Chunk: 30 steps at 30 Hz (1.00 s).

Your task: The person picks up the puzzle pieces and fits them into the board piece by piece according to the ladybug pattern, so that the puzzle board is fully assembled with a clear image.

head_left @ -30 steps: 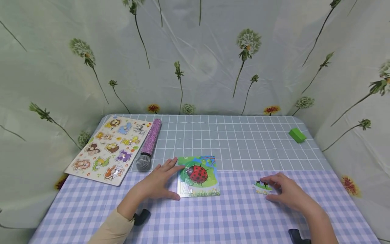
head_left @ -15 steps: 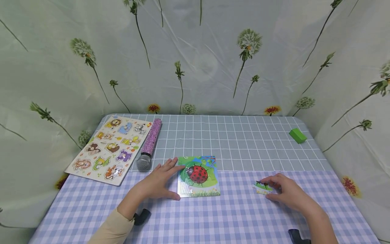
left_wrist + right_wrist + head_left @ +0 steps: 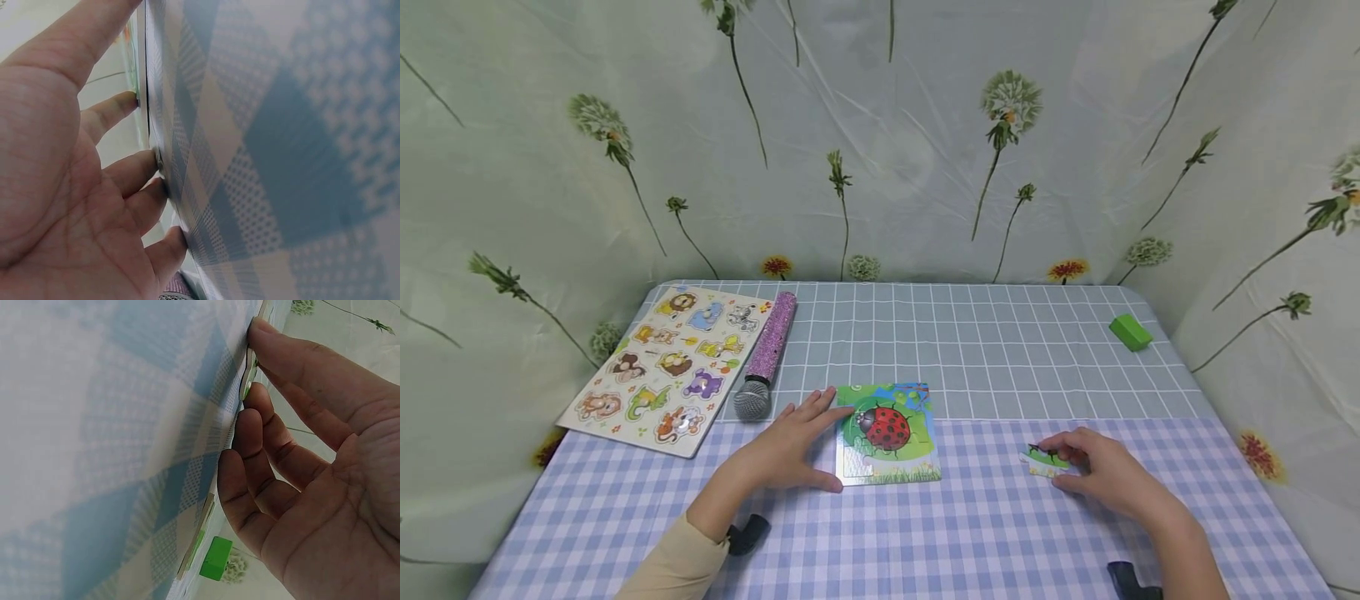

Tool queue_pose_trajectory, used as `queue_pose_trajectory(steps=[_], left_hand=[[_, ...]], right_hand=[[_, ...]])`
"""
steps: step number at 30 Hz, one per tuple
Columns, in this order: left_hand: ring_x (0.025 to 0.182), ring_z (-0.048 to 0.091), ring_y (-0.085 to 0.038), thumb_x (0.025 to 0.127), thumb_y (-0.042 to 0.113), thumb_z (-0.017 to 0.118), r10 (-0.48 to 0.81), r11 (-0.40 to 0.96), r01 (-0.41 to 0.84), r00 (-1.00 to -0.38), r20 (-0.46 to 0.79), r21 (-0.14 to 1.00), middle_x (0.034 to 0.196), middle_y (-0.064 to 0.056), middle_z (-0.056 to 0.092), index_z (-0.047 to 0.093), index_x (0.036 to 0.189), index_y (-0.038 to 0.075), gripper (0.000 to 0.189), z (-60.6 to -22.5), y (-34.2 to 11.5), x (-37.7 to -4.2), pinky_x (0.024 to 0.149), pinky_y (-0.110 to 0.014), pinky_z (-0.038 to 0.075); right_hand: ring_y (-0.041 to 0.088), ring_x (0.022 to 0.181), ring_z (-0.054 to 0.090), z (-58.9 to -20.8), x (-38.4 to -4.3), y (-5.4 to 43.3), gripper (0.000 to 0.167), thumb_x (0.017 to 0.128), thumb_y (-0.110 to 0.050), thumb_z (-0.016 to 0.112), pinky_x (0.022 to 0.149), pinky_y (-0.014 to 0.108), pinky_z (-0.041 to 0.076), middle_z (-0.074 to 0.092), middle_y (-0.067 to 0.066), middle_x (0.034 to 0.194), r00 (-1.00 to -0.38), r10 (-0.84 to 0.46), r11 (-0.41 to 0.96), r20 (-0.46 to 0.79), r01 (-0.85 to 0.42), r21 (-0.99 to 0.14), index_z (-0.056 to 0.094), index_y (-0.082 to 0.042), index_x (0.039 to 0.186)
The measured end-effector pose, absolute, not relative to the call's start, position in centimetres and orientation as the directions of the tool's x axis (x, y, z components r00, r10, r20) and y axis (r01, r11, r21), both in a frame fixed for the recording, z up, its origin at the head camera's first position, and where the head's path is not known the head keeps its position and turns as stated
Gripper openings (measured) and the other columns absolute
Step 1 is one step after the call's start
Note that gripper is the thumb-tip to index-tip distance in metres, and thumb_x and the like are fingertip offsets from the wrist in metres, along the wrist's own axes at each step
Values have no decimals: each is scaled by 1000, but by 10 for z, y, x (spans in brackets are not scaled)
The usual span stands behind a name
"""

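Note:
My left hand point(image 3: 786, 450) lies spread at the left side of a square ladybug jigsaw puzzle board point(image 3: 906, 475). Its index fingertip reaches over the board, and the thumb tip is right at the lower-left corner. A pale, picture-free area shows along the board's lower left. To the right, my right hand point(image 3: 1101, 471) pinches a small puzzle piece point(image 3: 1039, 463), green with black marks, between thumb and fingers, low over the checked cloth. In the right wrist view this piece point(image 3: 247, 381) appears edge-on. Another flat, green-topped piece point(image 3: 199, 540) lies beyond the curled fingers there.
An animal puzzle board point(image 3: 681, 367) lies at the back left, with a pink glittery microphone point(image 3: 767, 354) along its right edge. A green block point(image 3: 1130, 332) sits at the back right. Behind the table hangs a flower-patterned curtain point(image 3: 910, 167).
The right thumb and fingers have closed in slightly on the puzzle piece. My left hand and the ladybug board stay in place.

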<state>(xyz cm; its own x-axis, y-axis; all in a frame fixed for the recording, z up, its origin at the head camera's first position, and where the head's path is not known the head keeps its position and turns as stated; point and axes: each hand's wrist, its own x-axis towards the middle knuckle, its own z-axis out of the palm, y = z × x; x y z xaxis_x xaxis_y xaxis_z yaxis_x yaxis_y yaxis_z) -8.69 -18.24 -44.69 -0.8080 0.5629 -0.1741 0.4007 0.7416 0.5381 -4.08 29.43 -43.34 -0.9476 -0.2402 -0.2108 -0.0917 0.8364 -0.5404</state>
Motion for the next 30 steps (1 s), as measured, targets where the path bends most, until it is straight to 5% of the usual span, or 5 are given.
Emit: queue_pose_trajectory(steps=[30], left_hand=[[165, 19, -50, 78, 55, 92, 567, 740, 403, -805, -178, 538, 179, -23, 19, 43, 165, 18, 107, -445, -183, -87, 129, -77, 17]], right_hand=[[1, 82, 50, -432, -43, 291, 48, 86, -17, 90, 70, 20, 49, 58, -4, 91, -928, -324, 775, -186, -147, -615, 74, -5, 129]])
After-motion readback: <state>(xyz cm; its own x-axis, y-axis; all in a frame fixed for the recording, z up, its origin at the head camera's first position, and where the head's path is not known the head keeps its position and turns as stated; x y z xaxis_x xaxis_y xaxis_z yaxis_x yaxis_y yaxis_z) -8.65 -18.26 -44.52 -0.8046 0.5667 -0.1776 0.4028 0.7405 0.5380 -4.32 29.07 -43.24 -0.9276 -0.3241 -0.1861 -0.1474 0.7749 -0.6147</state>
